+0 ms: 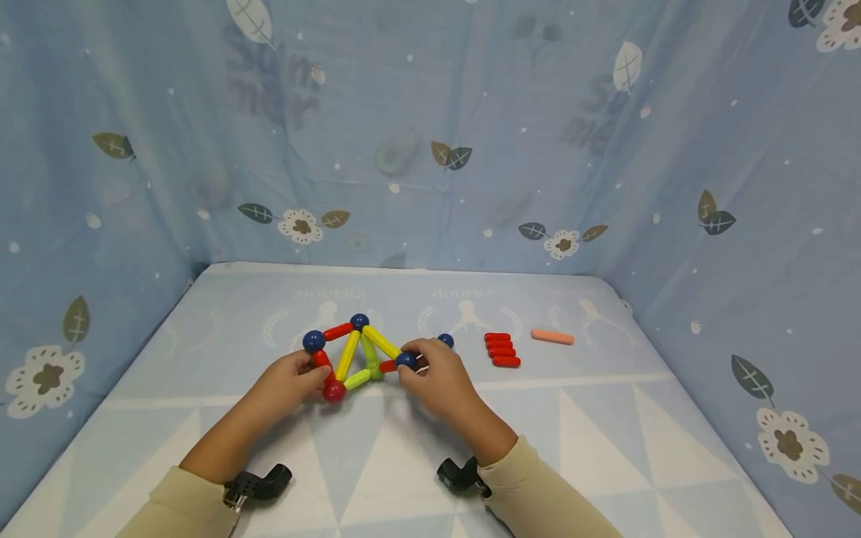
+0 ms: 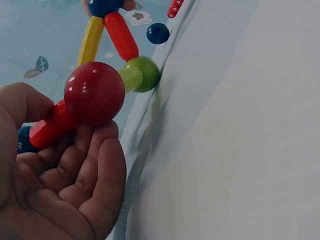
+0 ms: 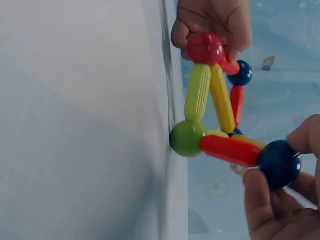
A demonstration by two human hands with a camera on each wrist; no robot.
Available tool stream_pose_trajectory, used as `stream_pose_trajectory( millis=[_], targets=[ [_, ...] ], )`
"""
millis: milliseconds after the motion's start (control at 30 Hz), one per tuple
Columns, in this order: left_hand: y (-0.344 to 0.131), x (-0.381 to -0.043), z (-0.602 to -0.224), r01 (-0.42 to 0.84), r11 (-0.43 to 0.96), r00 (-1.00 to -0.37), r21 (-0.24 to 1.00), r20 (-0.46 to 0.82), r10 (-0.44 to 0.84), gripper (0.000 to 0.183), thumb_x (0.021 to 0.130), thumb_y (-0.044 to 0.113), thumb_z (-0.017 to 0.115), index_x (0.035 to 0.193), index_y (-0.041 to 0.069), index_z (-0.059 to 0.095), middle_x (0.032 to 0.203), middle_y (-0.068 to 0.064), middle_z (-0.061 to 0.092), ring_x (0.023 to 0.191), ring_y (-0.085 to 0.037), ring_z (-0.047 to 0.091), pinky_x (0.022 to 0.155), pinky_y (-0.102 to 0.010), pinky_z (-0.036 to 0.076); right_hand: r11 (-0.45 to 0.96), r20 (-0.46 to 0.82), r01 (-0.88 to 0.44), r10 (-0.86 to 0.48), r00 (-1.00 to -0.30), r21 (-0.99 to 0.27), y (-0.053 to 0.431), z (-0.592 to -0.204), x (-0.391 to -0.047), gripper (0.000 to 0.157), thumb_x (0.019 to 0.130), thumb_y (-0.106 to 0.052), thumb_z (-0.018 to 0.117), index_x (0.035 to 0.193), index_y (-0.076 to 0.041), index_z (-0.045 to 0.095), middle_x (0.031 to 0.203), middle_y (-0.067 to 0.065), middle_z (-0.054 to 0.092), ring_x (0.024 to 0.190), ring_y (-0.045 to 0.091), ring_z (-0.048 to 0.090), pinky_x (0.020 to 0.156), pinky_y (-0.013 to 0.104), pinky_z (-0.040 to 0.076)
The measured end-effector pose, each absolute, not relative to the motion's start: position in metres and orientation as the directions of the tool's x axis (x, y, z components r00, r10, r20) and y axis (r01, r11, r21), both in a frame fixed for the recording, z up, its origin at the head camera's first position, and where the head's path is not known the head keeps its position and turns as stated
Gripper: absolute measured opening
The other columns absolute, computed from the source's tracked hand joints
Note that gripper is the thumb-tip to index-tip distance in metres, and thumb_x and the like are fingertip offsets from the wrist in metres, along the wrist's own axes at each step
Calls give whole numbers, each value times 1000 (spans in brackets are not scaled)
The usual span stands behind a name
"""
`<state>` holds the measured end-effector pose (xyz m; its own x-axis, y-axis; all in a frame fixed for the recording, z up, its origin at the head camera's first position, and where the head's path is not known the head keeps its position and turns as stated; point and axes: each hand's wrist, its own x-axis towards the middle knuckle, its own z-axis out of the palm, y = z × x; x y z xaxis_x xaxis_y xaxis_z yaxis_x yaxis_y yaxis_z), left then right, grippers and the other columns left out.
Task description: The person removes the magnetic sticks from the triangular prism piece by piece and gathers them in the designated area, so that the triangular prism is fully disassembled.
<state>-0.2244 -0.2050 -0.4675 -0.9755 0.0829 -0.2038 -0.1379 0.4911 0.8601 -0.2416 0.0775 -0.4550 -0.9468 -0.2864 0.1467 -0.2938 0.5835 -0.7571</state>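
Both hands hold a frame of magnetic rods and balls in the middle of the table. My left hand (image 1: 285, 379) pinches a red rod (image 2: 52, 125) between thumb and fingers, beside a red ball (image 2: 95, 93). My right hand (image 1: 440, 379) grips a blue ball (image 3: 279, 164) at the frame's right corner. From that ball a red rod runs to a green ball (image 3: 188, 139) low on the frame. Yellow rods (image 1: 347, 356) and light green rods (image 3: 198, 92) link the other corners. Two more blue balls (image 1: 359, 322) sit at the back and left.
Just behind the right hand lies a separate blue ball (image 1: 445, 341). Farther right, several red rods (image 1: 501, 350) lie side by side, with an orange stick (image 1: 552, 337) past them. Patterned blue cloth (image 1: 417, 149) hangs around the table (image 1: 605, 463).
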Motion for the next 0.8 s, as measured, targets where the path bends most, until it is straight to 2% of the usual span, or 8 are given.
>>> stream_pose_trajectory(
  millis=[167, 333, 467, 667, 800],
  targets=[
    [-206, -225, -468, -213, 508, -963, 835, -268, 37, 33, 102, 28, 59, 119, 0, 64, 97, -10, 67, 85, -22, 61, 73, -31, 53, 497, 221, -349, -298, -929, -794, 81, -453, -241, 30, 99, -24, 70, 129, -21, 72, 119, -3, 65, 95, 13, 66, 81, 27, 59],
    [-208, -224, -469, -219, 569, -961, 793, -277, 16, 28, 100, 25, 61, 113, 0, 63, 90, -9, 62, 79, -22, 56, 66, -30, 49, 434, 185, -299, -286, -940, -850, 85, -455, -243, 28, 100, -21, 69, 127, -17, 74, 110, -1, 67, 91, 17, 65, 74, 29, 58],
    [-209, -225, -470, -224, 605, -958, 764, -285, 6, 30, 99, 23, 62, 117, -1, 62, 96, -11, 63, 80, -22, 56, 66, -30, 49, 408, 129, -244, -289, -948, -880, 87, -458, -246, 28, 100, -23, 68, 127, -16, 72, 104, -1, 70, 88, 19, 66, 72, 31, 57],
    [-213, -229, -471, -214, 679, -960, 702, -279, -15, 49, 97, 28, 68, 130, -6, 57, 108, -15, 65, 88, -24, 59, 70, -30, 53, 388, 72, -190, -300, -951, -902, 89, -460, -250, 31, 100, -25, 70, 130, -17, 70, 113, -1, 70, 88, 18, 68, 74, 32, 57],
    [-214, -230, -471, -199, 709, -970, 676, -237, -47, 66, 95, 33, 73, 143, -5, 48, 125, -23, 62, 104, -33, 60, 84, -42, 60, 383, 56, -177, -306, -950, -906, 90, -460, -250, 32, 100, -25, 71, 130, -16, 69, 118, 1, 69, 90, 18, 69, 76, 33, 58]
  ],
)
